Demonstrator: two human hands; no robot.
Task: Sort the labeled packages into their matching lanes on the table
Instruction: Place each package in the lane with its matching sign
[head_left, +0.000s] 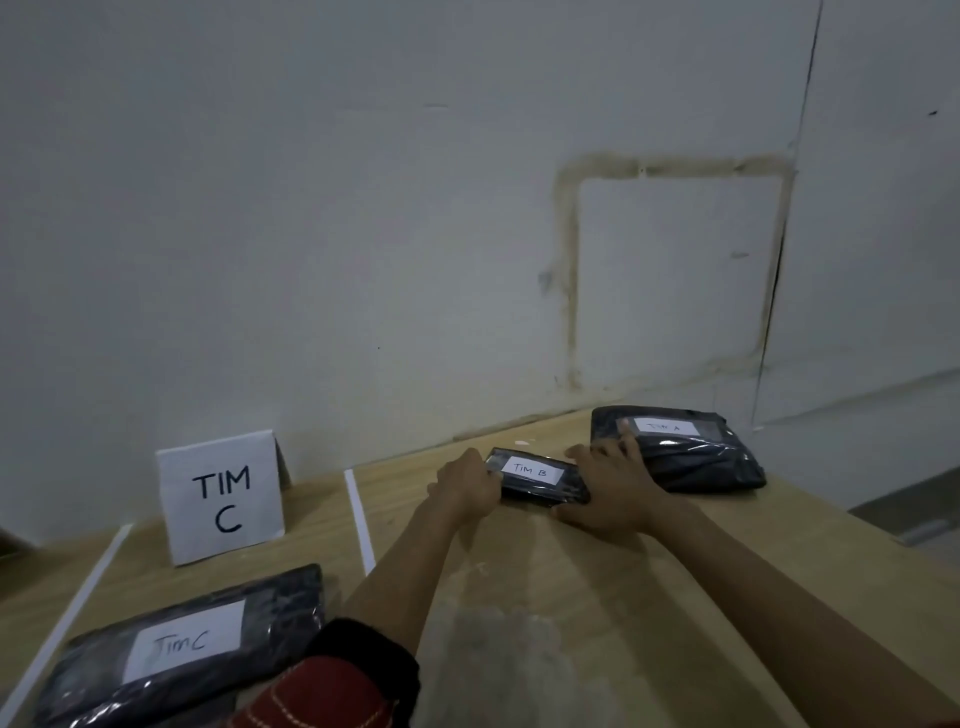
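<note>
Table (675, 597): wood top against a wall, right edge dropping off just past the pkgs. Tim C pkg (182, 649) lay in the near-left lane w/ the TIM C sign (221, 499) behind it, between two white strips (360, 519). TIM A pkg (685, 452) sat far right, near the table edge. TIM B pkg (535, 475), the smallest, lay just left of it, on the table.

Left hand (465, 488) gripped its left end, fingers curled over. Right hand (608, 493) clasped the right end, thumb on the near edge; fingertips touching TIM A pkg or not, couldn't tell.

Prob. light, soft, glossy plastic wrap, so slippery; end-to-end hold suits it. Bare wood in front of the hands gave room to draw it back; no B lane in view.
</note>
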